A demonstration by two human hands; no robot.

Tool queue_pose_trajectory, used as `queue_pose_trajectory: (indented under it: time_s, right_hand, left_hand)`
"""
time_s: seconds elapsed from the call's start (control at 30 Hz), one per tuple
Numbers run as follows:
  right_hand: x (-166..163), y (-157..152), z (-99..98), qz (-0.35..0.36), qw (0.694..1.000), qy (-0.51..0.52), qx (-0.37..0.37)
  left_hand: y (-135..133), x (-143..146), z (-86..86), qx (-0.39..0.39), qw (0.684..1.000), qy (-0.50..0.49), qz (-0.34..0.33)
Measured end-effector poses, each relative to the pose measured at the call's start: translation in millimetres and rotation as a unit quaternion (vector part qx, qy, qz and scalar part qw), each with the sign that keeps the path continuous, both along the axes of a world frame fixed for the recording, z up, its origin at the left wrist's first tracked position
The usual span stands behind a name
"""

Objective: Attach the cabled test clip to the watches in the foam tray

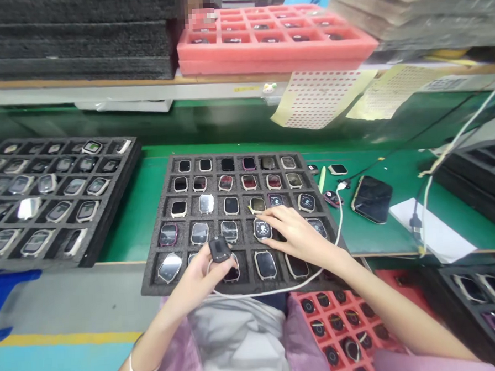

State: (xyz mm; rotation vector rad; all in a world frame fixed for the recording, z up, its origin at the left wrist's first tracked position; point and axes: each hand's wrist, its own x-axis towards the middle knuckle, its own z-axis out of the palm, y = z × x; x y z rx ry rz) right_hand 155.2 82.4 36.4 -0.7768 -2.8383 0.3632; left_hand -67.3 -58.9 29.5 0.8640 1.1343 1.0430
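A black foam tray (pixel 170 184) with several smartwatch bodies in its cells lies in front of me on the green bench. My left hand (pixel 196 277) is closed round a small dark watch body (pixel 219 249), held just above the tray's near row; a white cable (pixel 278 289) runs off from it. My right hand (pixel 293 233) reaches over the tray with fingers stretched out, fingertips touching a watch (pixel 262 228) in the fourth row and close to another watch (pixel 257 205) in the third row.
A second black tray (pixel 118 175) of watches lies at the left. A phone (pixel 371 199), loose watch bodies and white paper (pixel 434 228) lie at the right. A pink tray (pixel 273 51) sits on the shelf behind, a red tray (pixel 341 324) by my lap.
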Motion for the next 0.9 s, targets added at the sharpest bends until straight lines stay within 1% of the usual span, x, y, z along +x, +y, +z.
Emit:
queue_pose_trajectory:
  time_s: [0.1,0.17,0.23,0.3,0.4,0.47,0.53,0.6,0.67,0.73,0.77,0.83,0.9]
  right_hand:
    - [-4,-2,15.0,0.022,0.997,-0.055,0.040]
    - [-12,-4,27.3,0.035,0.997,-0.054,0.047]
    - [-28,-7,33.9,0.053,0.997,-0.036,0.041]
    - [-49,-10,32.1,0.073,0.996,-0.047,0.038]
    - [-79,-15,19.2,0.070,0.991,-0.100,0.054]
    - [-89,-16,11.0,0.058,0.991,-0.108,0.059]
    - [-89,-14,7.3,0.057,0.991,-0.104,0.055]
    - [-82,-10,8.6,0.052,0.996,-0.072,0.027]
    - [-74,-9,13.8,0.036,0.999,0.004,-0.028]
    - [-69,-13,20.3,0.038,0.992,0.085,-0.091]
    - [-68,-17,23.3,0.050,0.987,0.104,-0.113]
    - [-69,-27,27.2,0.084,0.982,0.103,-0.133]
    - [-72,-36,28.2,0.107,0.984,0.073,-0.121]
  left_hand:
    - [-1,-7,0.9,-0.002,1.000,0.002,0.021]
    - [-2,-8,0.8,0.005,1.000,0.001,0.017]
    - [-2,-8,0.9,0.010,1.000,0.000,0.010]
    - [-2,-8,-0.1,0.010,1.000,0.003,0.002]
    - [-1,-9,-5.2,0.003,1.000,0.001,-0.012]
    - [-1,-12,-10.0,0.000,1.000,-0.007,-0.024]
    - [0,-14,-14.1,0.001,0.999,-0.021,-0.033]
    - [0,-16,-16.5,0.000,0.998,-0.038,-0.040]
    - [0,-18,-17.5,0.000,0.998,-0.051,-0.038]
    - [0,-18,-17.8,0.002,0.998,-0.057,-0.034]
    - [0,-18,-17.9,0.002,0.998,-0.058,-0.034]
    - [0,-17,-18.4,-0.001,0.998,-0.056,-0.035]
    - [0,-15,-19.1,-0.005,0.998,-0.048,-0.028]
